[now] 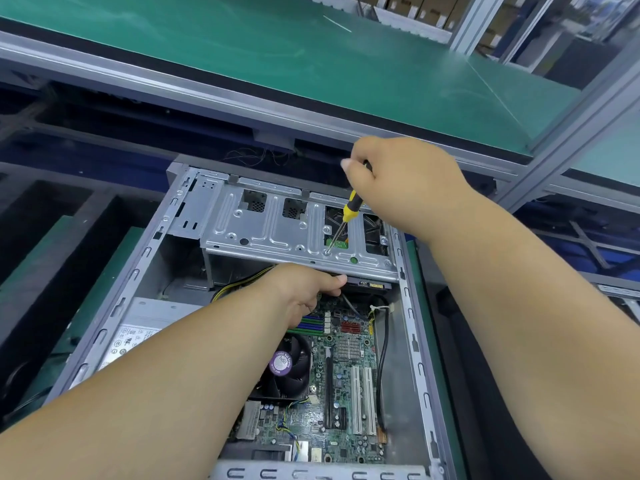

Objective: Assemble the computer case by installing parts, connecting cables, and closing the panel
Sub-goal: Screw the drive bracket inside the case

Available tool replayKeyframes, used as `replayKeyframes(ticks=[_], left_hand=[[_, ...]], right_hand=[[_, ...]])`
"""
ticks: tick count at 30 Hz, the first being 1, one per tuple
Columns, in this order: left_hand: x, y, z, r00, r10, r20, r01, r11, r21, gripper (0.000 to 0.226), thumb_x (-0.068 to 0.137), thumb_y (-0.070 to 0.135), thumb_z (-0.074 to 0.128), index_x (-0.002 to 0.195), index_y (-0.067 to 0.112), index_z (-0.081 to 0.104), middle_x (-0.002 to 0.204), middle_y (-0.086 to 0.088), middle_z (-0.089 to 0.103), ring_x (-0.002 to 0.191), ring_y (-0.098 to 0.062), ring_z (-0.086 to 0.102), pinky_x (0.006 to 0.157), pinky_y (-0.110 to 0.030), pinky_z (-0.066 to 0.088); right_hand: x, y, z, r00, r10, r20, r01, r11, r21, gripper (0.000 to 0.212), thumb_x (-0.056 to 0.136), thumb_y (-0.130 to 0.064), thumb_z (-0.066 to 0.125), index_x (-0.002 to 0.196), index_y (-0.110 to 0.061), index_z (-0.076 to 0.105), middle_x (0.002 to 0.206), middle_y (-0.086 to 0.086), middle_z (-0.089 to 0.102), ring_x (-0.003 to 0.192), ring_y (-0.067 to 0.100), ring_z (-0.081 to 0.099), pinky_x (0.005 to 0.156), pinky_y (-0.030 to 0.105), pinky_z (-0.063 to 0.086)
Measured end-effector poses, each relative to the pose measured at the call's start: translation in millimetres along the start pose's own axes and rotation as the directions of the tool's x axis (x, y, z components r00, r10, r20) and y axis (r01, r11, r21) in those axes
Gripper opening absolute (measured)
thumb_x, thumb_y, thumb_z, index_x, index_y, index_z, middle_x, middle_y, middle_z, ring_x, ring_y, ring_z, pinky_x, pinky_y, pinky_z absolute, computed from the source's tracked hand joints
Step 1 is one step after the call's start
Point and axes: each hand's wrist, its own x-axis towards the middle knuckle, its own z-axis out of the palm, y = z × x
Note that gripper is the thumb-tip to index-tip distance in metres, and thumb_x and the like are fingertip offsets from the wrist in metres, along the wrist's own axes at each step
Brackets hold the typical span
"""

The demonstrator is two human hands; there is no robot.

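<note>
Currently right hand (403,183) grips screwdriver (351,206), shaft slanting down-left onto drive-cage screw (326,251); left hand (304,289) holds drive (369,285) beneath.

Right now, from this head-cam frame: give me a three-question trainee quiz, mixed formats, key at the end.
1. True or false: the right hand holds the yellow-and-black screwdriver with its tip on a screw in the metal drive cage.
2. Multiple choice: where is the left hand? A) flat on the green bench top B) under the drive cage's front edge, gripping the dark drive there C) on the CPU fan
3. Fill in: the sticker on the CPU fan hub is coloured ____.

Key: 1 true; 2 B; 3 purple
</note>
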Motion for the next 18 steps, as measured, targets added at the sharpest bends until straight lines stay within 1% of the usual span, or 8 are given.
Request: replayKeyframes(ticks=[2,4,6,8,10,12,15,18], left_hand=[[-1.0,0.5,0.7,1.000,0.009,0.007,-0.009,1.000,0.005,0.021,0.084,0.029,0.076,0.082,0.010,0.067,0.124,-0.011,0.059,0.059,-0.015,0.029,0.109,-0.031,0.035],[-2.8,1.2,1.2,1.000,0.014,0.011,-0.014,1.000,0.015,0.020,0.085,0.028,0.075,0.081,0.010,0.067,0.135,-0.017,0.056,0.068,-0.017,0.045,0.112,-0.032,0.031],[-2.5,1.2,1.1,1.000,0.007,0.009,-0.008,1.000,0.016,0.020,0.085,0.028,0.075,0.081,0.011,0.067,0.136,-0.018,0.055,0.106,-0.030,0.058,0.116,-0.035,0.030],[-1.7,0.9,0.6,1.000,0.005,0.015,-0.005,1.000,0.021,0.019,0.085,0.028,0.075,0.082,0.011,0.067,0.136,-0.016,0.054,0.119,-0.032,0.054,0.117,-0.037,0.030],[-1.5,0.4,0.5,1.000,0.006,0.026,-0.006,1.000,0.029,0.019,0.085,0.029,0.075,0.083,0.011,0.067,0.135,-0.013,0.055,0.105,-0.027,0.059,0.115,-0.035,0.030],[-1.0,-0.1,0.6,1.000,0.011,0.023,-0.011,1.000,0.024,0.020,0.084,0.029,0.076,0.083,0.011,0.067,0.132,-0.015,0.057,0.068,-0.017,0.045,0.112,-0.034,0.032],[0.7,-1.0,0.0,1.000,0.006,0.005,-0.006,1.000,0.010,0.020,0.084,0.029,0.076,0.084,0.011,0.068,0.121,-0.013,0.058,0.060,-0.015,0.030,0.110,-0.033,0.034],[0.1,-0.6,-0.9,1.000,-0.005,0.002,0.005,1.000,0.008,0.021,0.083,0.030,0.077,0.085,0.010,0.068,0.104,-0.008,0.050,0.058,-0.014,0.024,0.097,-0.029,0.037]], right_hand=[[-1.2,2.0,-2.5,0.998,-0.042,0.038,0.036,0.987,0.156,0.021,0.097,-0.031,0.045,0.114,-0.023,0.054,0.085,-0.006,0.056,0.080,0.021,0.052,0.058,0.033,0.031],[-2.6,2.5,-5.1,0.997,-0.076,0.030,0.067,0.972,0.224,0.023,0.097,-0.032,0.053,0.119,-0.025,0.051,0.078,-0.009,0.052,0.075,0.016,0.051,0.056,0.030,0.032],[-2.1,0.3,-4.9,0.999,-0.032,0.003,0.031,0.993,0.113,0.023,0.098,-0.046,0.054,0.108,-0.025,0.056,0.071,-0.009,0.049,0.072,0.020,0.049,0.054,0.032,0.028],[-2.0,-1.2,-4.1,1.000,0.029,0.011,-0.028,0.997,-0.071,0.038,0.100,-0.056,0.043,0.091,-0.022,0.058,0.068,-0.006,0.049,0.073,0.022,0.050,0.053,0.031,0.026],[-2.6,-1.3,-3.8,0.999,0.035,0.030,-0.033,0.997,-0.070,0.039,0.104,-0.049,0.033,0.092,-0.021,0.057,0.073,-0.003,0.054,0.077,0.025,0.052,0.054,0.031,0.027],[-3.2,-0.8,-5.9,0.996,0.009,0.088,-0.017,0.996,0.091,0.025,0.101,-0.035,0.035,0.102,-0.022,0.056,0.087,-0.002,0.059,0.082,0.023,0.053,0.059,0.032,0.031],[-4.5,-0.6,-8.9,0.993,-0.062,0.098,0.036,0.967,0.251,0.017,0.099,-0.028,0.047,0.113,-0.024,0.055,0.087,-0.012,0.054,0.074,0.009,0.050,0.059,0.030,0.033],[-4.3,-3.6,-5.2,1.000,-0.027,0.015,0.025,0.991,0.134,0.025,0.098,-0.049,0.053,0.105,-0.025,0.058,0.072,-0.008,0.052,0.073,0.019,0.051,0.056,0.031,0.032]])
